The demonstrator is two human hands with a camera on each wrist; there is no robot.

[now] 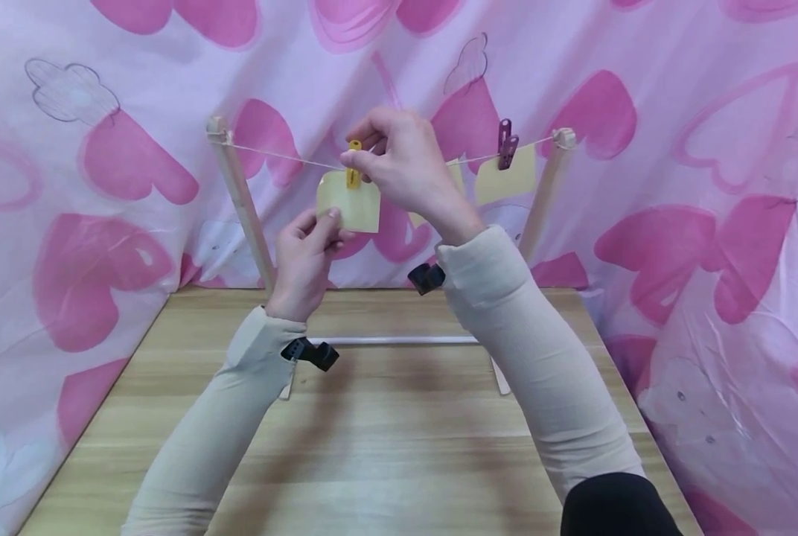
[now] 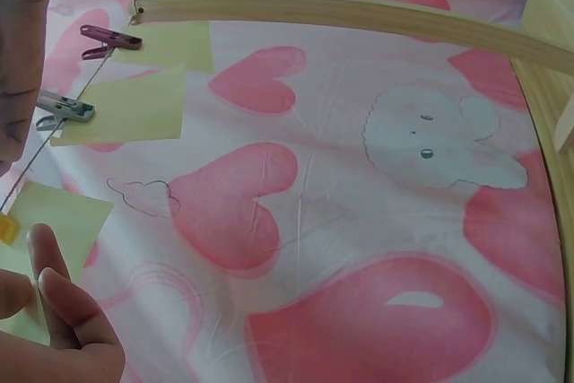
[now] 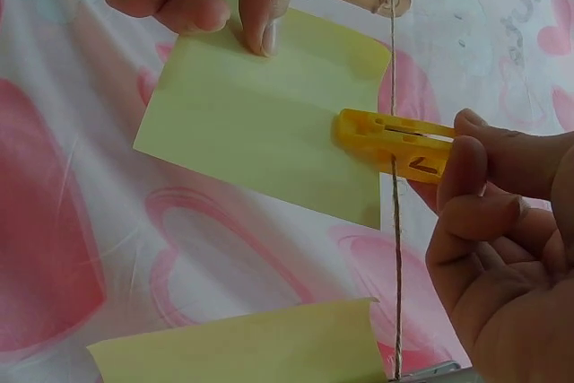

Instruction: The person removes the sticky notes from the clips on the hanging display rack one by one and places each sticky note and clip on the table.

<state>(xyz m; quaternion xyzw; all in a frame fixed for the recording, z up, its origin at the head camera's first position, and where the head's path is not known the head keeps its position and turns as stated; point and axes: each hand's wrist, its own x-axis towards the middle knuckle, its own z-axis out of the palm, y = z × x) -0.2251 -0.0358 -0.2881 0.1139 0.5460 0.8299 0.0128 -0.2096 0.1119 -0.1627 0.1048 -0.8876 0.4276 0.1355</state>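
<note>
A yellow clothespin (image 3: 386,136) sits over the string (image 3: 397,248) and the top edge of a yellow paper note (image 3: 260,105). My right hand (image 1: 402,160) pinches the clothespin's upper end between thumb and finger. Lower down, my left hand (image 1: 308,253) pinches the same note near its bottom left corner, thumb in front. In the left wrist view, two more notes hang along the string: one under a grey clothespin (image 2: 67,109), the other under a dark purple clothespin (image 2: 112,39). From the head view, my right hand and forearm hide most of the middle note.
Two wooden posts (image 1: 241,197) carry the string, joined low down by a white crossbar (image 1: 399,340) above the wooden table (image 1: 385,461). A pink heart-patterned cloth (image 1: 694,246) hangs behind and at both sides. Black straps with small cameras (image 1: 315,353) are on both wrists.
</note>
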